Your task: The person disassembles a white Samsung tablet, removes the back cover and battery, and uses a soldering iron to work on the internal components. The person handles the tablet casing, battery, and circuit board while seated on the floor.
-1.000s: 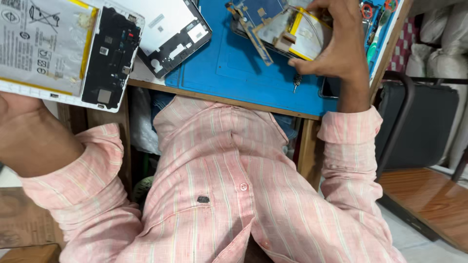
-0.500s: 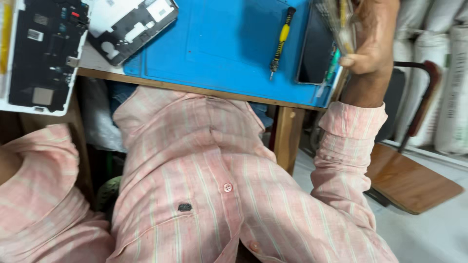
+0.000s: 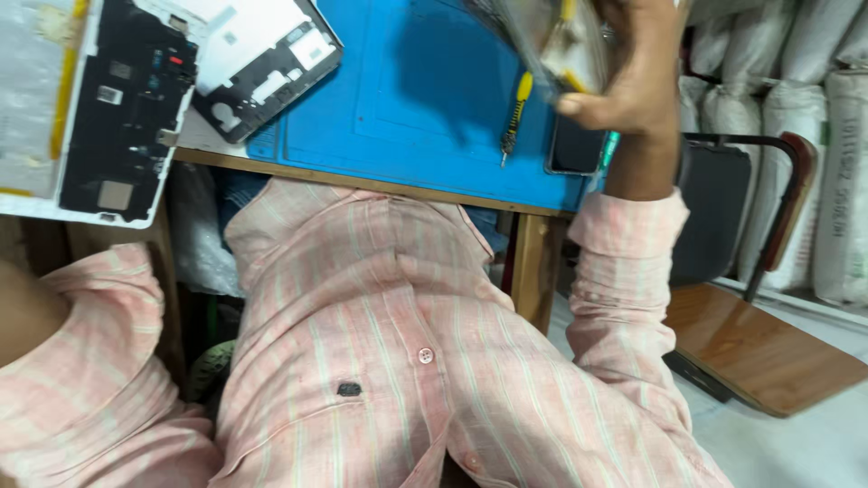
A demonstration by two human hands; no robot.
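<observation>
My right hand (image 3: 637, 77) is raised over the right end of the blue work mat (image 3: 416, 99). It pinches a thin flat part (image 3: 551, 36) with yellow on it, which is blurred. An opened white tablet (image 3: 117, 117) with a dark circuit board fills the upper left and overlaps the table's front edge. My left hand is out of sight; only its forearm (image 3: 23, 316) and pink striped sleeve show at the left. A yellow-handled screwdriver (image 3: 515, 113) and a black phone (image 3: 577, 149) lie on the mat below my right hand.
A second white device frame (image 3: 262, 63) lies at the mat's left end. The wooden table edge (image 3: 362, 181) runs above my pink striped shirt. A dark chair with a wooden seat (image 3: 768, 343) and white sacks (image 3: 814, 136) stand to the right.
My right hand lifted the flat part off the mat and carried it up and to the right. The view swung right, then back a little, and the tablet stays at the left.
</observation>
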